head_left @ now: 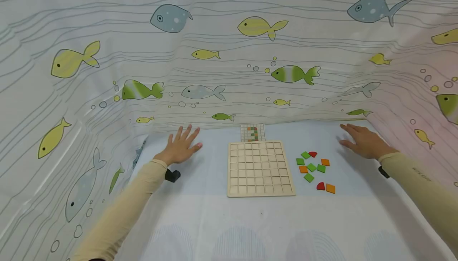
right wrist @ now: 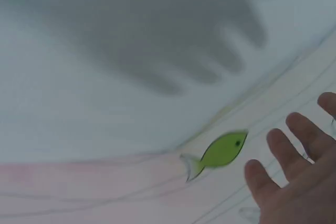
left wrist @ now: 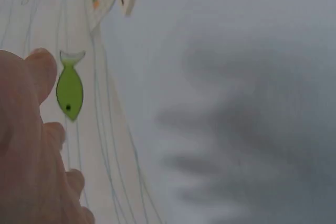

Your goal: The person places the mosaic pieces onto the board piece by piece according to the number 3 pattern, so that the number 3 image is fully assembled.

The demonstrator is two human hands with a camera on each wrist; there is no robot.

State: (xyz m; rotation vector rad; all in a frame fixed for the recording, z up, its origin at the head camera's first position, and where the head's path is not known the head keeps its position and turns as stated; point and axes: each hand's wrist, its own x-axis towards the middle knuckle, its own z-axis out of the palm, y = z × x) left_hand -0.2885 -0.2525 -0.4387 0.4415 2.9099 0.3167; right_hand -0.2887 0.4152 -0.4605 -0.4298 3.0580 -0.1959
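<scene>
My left hand [head_left: 179, 147] is held over the left part of the table with its fingers spread, holding nothing. On the other side my right hand [head_left: 365, 141] is also outstretched and holds nothing. Between them lies a square wooden grid board [head_left: 260, 169] with bare cells. Behind its far edge is a small pattern card [head_left: 252, 133] printed with a grid of green, orange and red marks. To the board's right are scattered several flat pieces: green squares [head_left: 311, 167], orange squares [head_left: 330, 188] and red quarter-circle pieces [head_left: 321, 186]. In both wrist views, shadows of the hands fall on the table.
A curtain [head_left: 229, 74] printed with fish surrounds the table at the back and both sides. The pale tabletop [head_left: 200, 221] bears faint arch patterns near the front. Black wrist straps show under both sleeves [head_left: 139, 189].
</scene>
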